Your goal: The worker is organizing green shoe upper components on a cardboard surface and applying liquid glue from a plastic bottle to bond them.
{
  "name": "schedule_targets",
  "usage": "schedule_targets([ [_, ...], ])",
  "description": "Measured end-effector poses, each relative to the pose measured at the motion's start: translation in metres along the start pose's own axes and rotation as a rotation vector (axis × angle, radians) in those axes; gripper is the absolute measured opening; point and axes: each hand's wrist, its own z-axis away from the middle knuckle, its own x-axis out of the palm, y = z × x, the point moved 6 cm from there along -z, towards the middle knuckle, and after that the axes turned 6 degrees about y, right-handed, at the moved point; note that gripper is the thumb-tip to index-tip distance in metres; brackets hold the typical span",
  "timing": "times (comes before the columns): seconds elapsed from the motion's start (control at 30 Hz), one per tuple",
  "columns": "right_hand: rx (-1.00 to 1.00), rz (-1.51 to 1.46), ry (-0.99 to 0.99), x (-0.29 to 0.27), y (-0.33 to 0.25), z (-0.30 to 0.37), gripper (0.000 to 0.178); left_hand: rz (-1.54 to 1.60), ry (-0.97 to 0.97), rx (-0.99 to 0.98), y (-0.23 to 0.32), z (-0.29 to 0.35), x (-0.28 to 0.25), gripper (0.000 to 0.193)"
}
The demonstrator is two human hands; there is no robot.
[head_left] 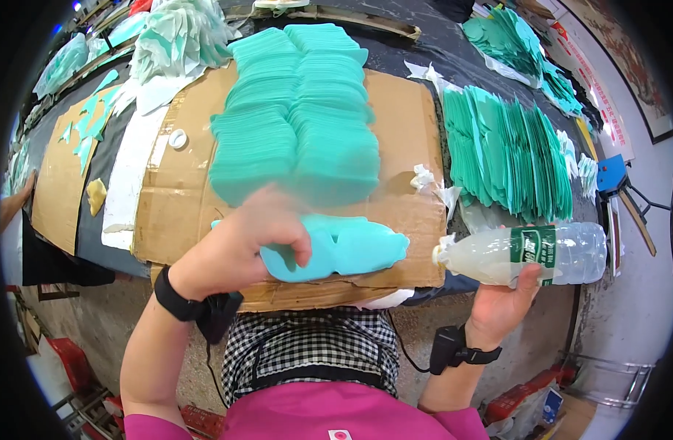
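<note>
My right hand (501, 312) is wrapped round a clear plastic bottle (483, 257) from below. The bottle has a green label and lies nearly level, its crusted whitish neck toward the left; cloudy whitish contents show inside. My left hand (248, 238) hangs over the left part of a smooth turquoise cut piece (351, 249) with a small slit near its middle. The thumb shows bent in front of this piece, while the other fingers are smeared by motion, so their grip cannot be made out. Just beyond, a large stack of turquoise layered pieces (296, 117) stands in two columns.
Brown cardboard (410, 205) lies under the work. More green sheets (505, 154) stand in a row at right, with another pile (509, 40) behind. Pale scraps (176, 44) heap at far left. A white ring-shaped cap (178, 138) sits on the cardboard. Another person's arm (19, 199) shows at left.
</note>
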Motion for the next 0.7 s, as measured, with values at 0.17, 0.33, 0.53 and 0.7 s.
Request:
schedule_targets([
  [0.17,0.068,-0.007,-0.227,0.049,0.036,0.029,0.083,-0.381,0.006,0.249,-0.023,0.016,-0.004,0.033],
  [0.33,0.011,0.197,-0.457,0.088,0.075,0.077,0.085,-0.616,0.079,0.248,-0.019,0.032,-0.01,0.044],
  [0.53,-0.008,0.122,-0.847,0.149,0.084,0.092,0.076,-0.54,0.254,0.073,-0.018,0.056,-0.009,0.035],
  [0.7,0.49,0.291,-0.585,0.125,0.087,0.082,0.096,-0.677,0.283,-0.016,-0.02,0.083,0.009,0.041],
])
